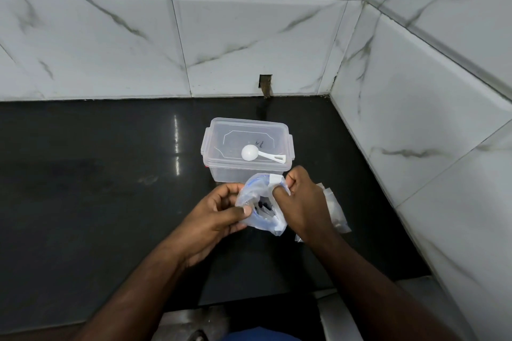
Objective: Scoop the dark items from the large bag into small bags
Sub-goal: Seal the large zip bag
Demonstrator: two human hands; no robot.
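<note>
Head view: both hands [219,213] [302,202] pinch bag [261,202]; writing unreadable.

The bag [261,203] I grip is clear plastic with blue lines and a white strip at its mouth, dark bits showing inside. The scoop [250,153] is plain white, lying on a clear, colourless box [246,147]. The counter [97,174] is glossy black. The wall tiles [249,36] are white with grey marble veining.
</note>
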